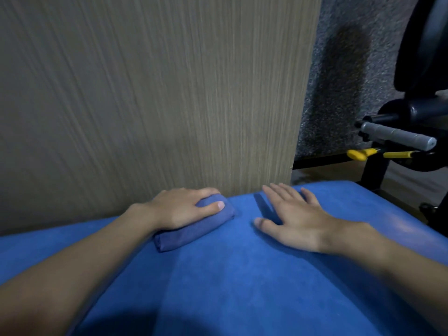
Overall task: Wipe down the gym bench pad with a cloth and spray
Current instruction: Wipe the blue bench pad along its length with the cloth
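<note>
Blue cloth (194, 226) under left hand (179, 207) on bench pad (242, 275).

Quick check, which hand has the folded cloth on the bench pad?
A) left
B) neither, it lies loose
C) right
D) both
A: the left hand grips the folded blue cloth on the blue bench pad, while the right hand is spread flat on the pad, apart from the cloth.

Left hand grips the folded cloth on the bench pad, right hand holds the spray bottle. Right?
No. Head view: left hand grips the folded cloth on the bench pad, but the right hand holds nothing; it lies flat on the pad. No spray bottle shows.
</note>
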Demonstrator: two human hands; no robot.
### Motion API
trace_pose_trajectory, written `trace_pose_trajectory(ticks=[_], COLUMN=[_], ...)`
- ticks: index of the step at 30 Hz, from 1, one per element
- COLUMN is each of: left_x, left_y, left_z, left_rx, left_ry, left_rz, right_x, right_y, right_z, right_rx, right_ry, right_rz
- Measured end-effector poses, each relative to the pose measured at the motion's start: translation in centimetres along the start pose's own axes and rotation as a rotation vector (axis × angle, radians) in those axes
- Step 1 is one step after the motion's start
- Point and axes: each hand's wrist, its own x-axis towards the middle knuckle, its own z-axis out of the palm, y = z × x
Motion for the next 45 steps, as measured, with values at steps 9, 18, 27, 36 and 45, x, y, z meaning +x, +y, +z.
trace_pose_trajectory(ticks=[9,18,27,36,45], left_x=[-1.6,-1.4,-7.0,-6.6,-8.0], left_y=[-3.3,-3.5,-11.2,-10.5,-12.6], left_z=[-0.2,0.2,-0.7,-0.7,-0.9], left_rx=[0.036,0.016,0.022,0.028,0.010], left_ry=[0.020,0.036,0.023,0.032,0.014], left_rz=[-0.079,0.002,-0.036,-0.086,-0.083], right_x=[0.7,0.2,-0.1,0.3,0.2], right_y=[-3.4,-4.9,-15.0,-15.2,-15.2], right_z=[1.8,1.2,3.3,3.7,3.2], right_rx=[-0.069,-0.107,-0.013,-0.030,-0.046], right_ry=[-0.039,-0.014,-0.041,-0.026,-0.046], right_rz=[-0.077,0.005,-0.098,-0.058,-0.045])
